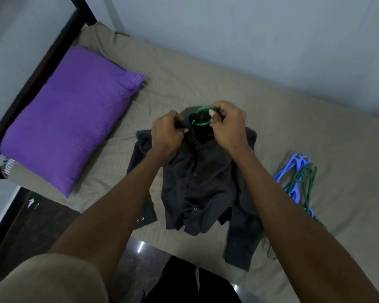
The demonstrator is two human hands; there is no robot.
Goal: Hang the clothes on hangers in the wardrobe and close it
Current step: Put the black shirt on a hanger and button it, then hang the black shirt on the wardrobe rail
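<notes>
A dark shirt (197,182) lies on the bed (206,84) at centre, its collar at 12 o'clock. The left hand (166,132) pinches the collar; the right hand (227,125) grips the green hanger (200,123) hook. Spare hangers (298,178) lie at 3 o'clock, a purple pillow (70,114) at 9 o'clock

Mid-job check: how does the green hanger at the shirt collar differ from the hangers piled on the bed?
The green hanger is in use: its hook sticks out of the dark shirt collar, pinched by the right hand, while the left hand grips the collar. The spare hangers lie untouched in a tangled pile on the bed, to the shirt's right. The first shows only its hook; the pile mixes blue and green ones. Both look plastic.
</notes>
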